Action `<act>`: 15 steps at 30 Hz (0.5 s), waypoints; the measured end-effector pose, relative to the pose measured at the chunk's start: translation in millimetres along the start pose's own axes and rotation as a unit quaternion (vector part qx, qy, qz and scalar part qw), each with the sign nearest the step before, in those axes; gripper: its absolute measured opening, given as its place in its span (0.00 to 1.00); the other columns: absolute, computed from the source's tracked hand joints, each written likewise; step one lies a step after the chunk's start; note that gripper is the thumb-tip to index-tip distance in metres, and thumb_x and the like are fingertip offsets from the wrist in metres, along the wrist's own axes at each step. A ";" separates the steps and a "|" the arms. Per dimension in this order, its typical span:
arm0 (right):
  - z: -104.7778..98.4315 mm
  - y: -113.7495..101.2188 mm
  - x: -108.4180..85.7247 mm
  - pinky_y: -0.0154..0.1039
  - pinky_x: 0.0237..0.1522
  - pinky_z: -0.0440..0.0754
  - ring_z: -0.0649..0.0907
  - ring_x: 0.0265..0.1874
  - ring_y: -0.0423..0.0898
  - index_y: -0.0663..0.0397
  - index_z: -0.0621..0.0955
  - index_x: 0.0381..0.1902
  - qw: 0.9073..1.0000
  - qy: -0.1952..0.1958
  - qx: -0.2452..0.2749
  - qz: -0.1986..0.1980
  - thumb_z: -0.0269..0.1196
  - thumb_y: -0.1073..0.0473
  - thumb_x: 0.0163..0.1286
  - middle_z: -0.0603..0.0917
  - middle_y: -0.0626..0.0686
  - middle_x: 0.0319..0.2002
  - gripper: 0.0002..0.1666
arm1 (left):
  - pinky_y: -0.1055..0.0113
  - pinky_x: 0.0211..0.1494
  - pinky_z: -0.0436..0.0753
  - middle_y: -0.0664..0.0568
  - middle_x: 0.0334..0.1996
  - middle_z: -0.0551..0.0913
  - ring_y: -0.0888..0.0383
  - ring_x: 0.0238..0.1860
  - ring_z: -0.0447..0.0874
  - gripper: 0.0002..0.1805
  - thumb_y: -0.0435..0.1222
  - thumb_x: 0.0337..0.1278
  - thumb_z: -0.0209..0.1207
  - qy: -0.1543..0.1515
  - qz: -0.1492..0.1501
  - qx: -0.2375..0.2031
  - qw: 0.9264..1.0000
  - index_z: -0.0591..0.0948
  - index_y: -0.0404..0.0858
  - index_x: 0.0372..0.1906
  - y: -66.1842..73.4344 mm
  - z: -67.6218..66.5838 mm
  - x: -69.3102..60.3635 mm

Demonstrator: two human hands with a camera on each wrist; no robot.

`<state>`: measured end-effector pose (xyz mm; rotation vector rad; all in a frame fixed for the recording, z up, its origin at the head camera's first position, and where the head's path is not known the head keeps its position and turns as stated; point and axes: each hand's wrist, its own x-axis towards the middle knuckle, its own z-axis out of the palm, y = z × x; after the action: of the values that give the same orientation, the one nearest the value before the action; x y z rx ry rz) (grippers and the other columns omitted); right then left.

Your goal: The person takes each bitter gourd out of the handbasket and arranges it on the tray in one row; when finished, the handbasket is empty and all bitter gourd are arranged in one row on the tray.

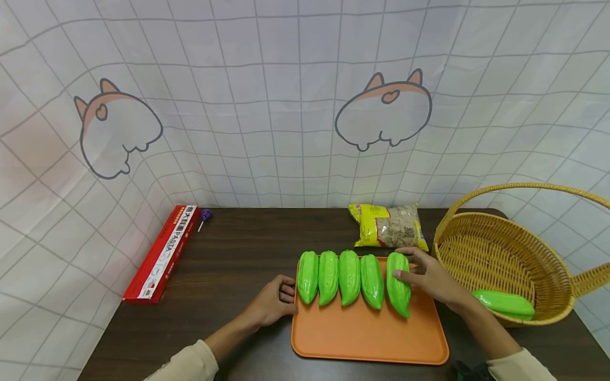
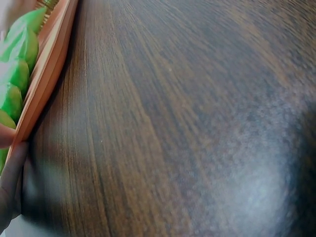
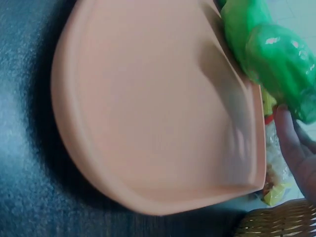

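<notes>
An orange tray (image 1: 352, 333) lies on the table with several bright green bitter melons (image 1: 350, 278) side by side along its far half. At the tray's left edge is my left hand (image 1: 272, 304); the left wrist view shows its thumb over the tray's rim (image 2: 42, 84) and a finger against the outside. My right hand (image 1: 429, 275) holds the rightmost bitter melon (image 1: 398, 286) between thumb and fingers, over the tray's right part. In the right wrist view this bitter melon (image 3: 284, 64) appears raised above the tray floor, its shadow below.
A wicker basket (image 1: 486, 248) with a tall handle stands at the right, one green bitter melon (image 1: 505, 304) inside. Behind the tray lies a yellow plastic bag (image 1: 388, 225). At the left are a red pasta box (image 1: 162, 254) and a purple lollipop (image 1: 205, 214).
</notes>
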<state>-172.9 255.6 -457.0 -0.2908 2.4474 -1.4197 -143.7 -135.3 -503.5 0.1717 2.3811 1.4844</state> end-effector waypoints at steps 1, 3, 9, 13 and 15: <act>0.4 -0.3 0.6 0.49 0.44 0.84 0.79 0.58 0.65 0.54 0.63 0.74 1.000 0.005 -0.007 0.007 0.64 0.47 0.71 0.66 0.71 0.68 0.40 | 0.60 0.49 0.84 0.44 0.46 0.79 0.54 0.44 0.81 0.35 0.28 0.40 0.69 0.000 0.000 0.000 1.000 0.73 0.29 0.60 0.2 -0.1 -0.1; 1.3 -0.3 2.4 0.49 0.44 0.85 0.78 0.59 0.66 0.53 0.63 0.74 1.000 0.011 -0.016 0.016 0.64 0.45 0.70 0.65 0.71 0.69 0.41 | 0.60 0.49 0.84 0.44 0.46 0.79 0.54 0.44 0.81 0.35 0.28 0.40 0.69 0.000 0.000 0.002 1.000 0.73 0.29 0.60 0.7 -0.4 -0.2; 6.1 2.5 8.1 0.48 0.44 0.85 0.76 0.61 0.68 0.54 0.64 0.74 0.998 0.021 -0.051 0.020 0.64 0.43 0.70 0.65 0.70 0.71 0.42 | 0.60 0.49 0.84 0.44 0.46 0.78 0.54 0.44 0.81 0.35 0.28 0.40 0.70 0.001 0.000 0.004 1.000 0.73 0.29 0.59 0.7 -0.7 -0.3; 9.3 2.0 12.1 0.50 0.46 0.85 0.76 0.61 0.70 0.56 0.64 0.74 0.997 0.022 -0.071 0.023 0.65 0.43 0.69 0.69 0.71 0.68 0.43 | 0.60 0.49 0.84 0.44 0.46 0.78 0.54 0.44 0.81 0.35 0.28 0.40 0.69 0.001 0.000 0.003 1.000 0.73 0.29 0.60 0.0 -0.3 -0.3; 10.5 1.5 13.4 0.52 0.47 0.84 0.76 0.61 0.70 0.57 0.65 0.74 0.996 0.025 -0.079 0.030 0.65 0.42 0.69 0.70 0.71 0.67 0.43 | 0.60 0.49 0.84 0.44 0.46 0.79 0.54 0.44 0.81 0.35 0.28 0.40 0.69 0.002 0.000 0.002 1.000 0.73 0.29 0.60 -0.1 -0.1 -0.3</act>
<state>-181.8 243.6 -465.2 -0.2168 2.5917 -1.2253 -143.4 -135.5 -503.5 0.1709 2.3884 1.4809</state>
